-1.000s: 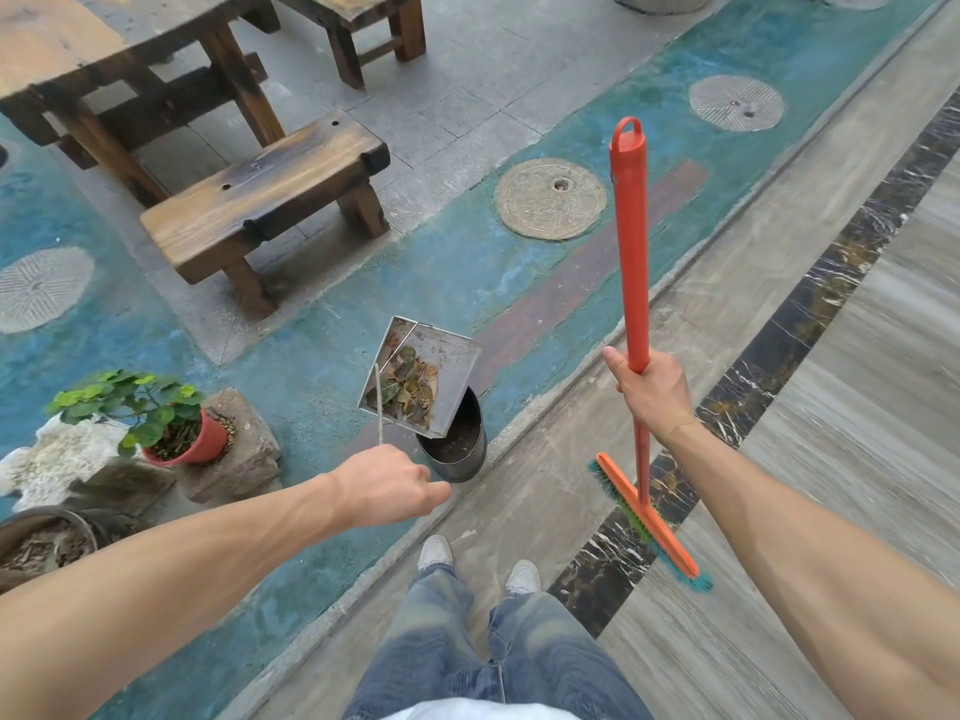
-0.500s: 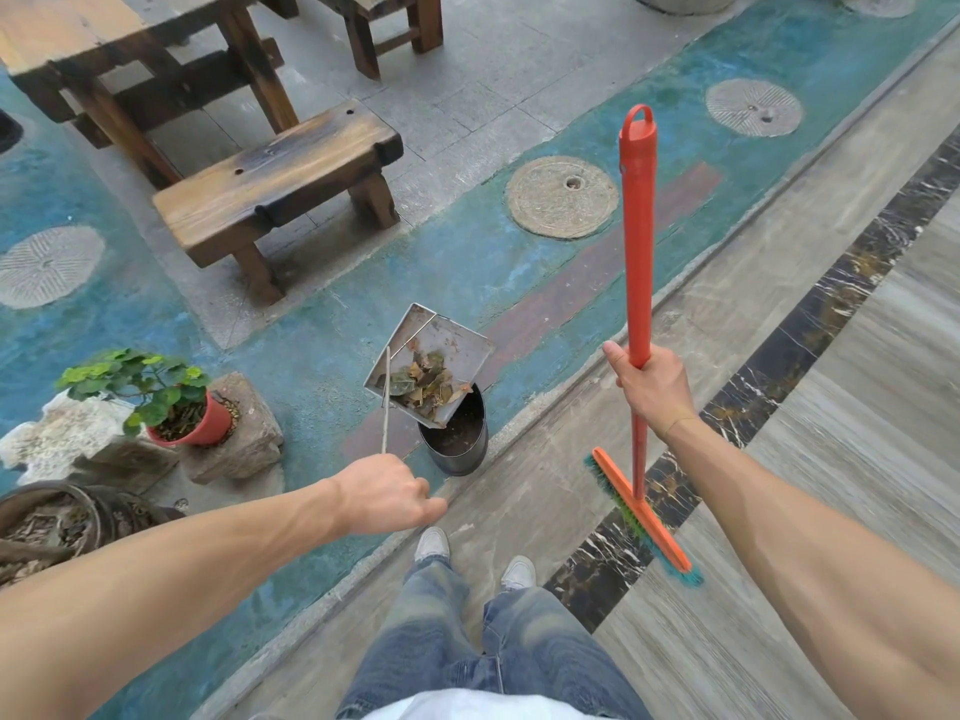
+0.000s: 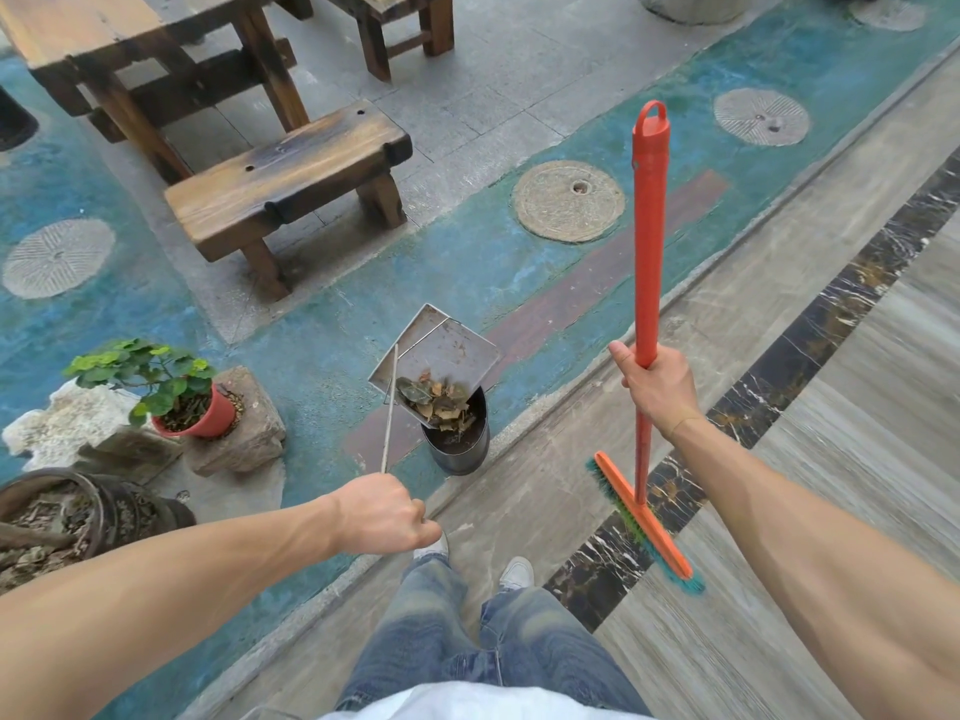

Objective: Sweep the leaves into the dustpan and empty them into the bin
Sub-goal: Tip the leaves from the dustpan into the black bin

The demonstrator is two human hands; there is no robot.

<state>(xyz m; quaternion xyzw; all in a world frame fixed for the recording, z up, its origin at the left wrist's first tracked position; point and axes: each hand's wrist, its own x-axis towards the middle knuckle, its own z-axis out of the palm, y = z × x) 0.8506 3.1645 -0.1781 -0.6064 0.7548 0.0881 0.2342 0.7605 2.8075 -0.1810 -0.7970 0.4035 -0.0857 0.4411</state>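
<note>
My left hand [image 3: 382, 511] is curled tight round the thin rod handle [image 3: 389, 407], which runs up and away from my fist to the dustpan [image 3: 441, 350]. The pan hangs tilted directly over the bin [image 3: 457, 449], its low open lip just inside the bin's mouth, and the leaves [image 3: 436, 400] are heaped at that lip (none visibly inside yet, as far as I can tell). What matters, I judge, is keeping that low edge above the opening while I tip the handle further, so the pile slides down and not past the rim. My right hand [image 3: 657, 387] grips the orange broom [image 3: 647, 241] upright, well apart from the bin
</note>
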